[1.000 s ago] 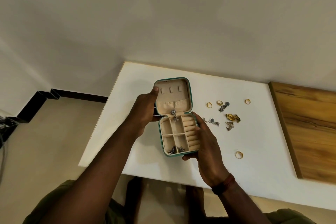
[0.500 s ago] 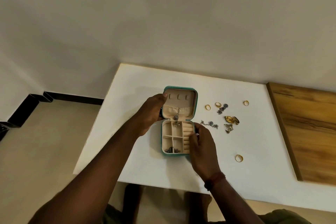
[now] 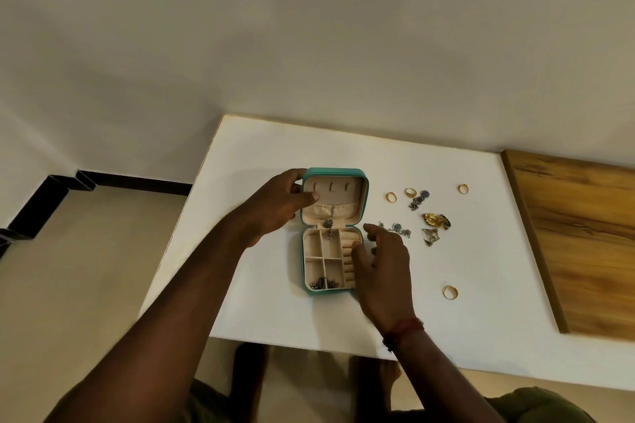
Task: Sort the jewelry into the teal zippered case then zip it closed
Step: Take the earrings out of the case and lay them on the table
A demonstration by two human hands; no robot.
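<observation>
Right hand (image 3: 381,264) is coming off the case (image 3: 302,261), fingers apart and empty, heading for the light, tangly earring (image 3: 400,228) (pinch mid-chain), while left hand (image 3: 275,206) is pinching the lid (image 3: 365,196).

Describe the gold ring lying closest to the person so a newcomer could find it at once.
On the white table, look between the open teal case and the wooden panel on the right. The gold ring lies alone, right of the right hand. The other three gold rings sit farther back, level with the case lid; this one is nearest the table's front edge.
</observation>
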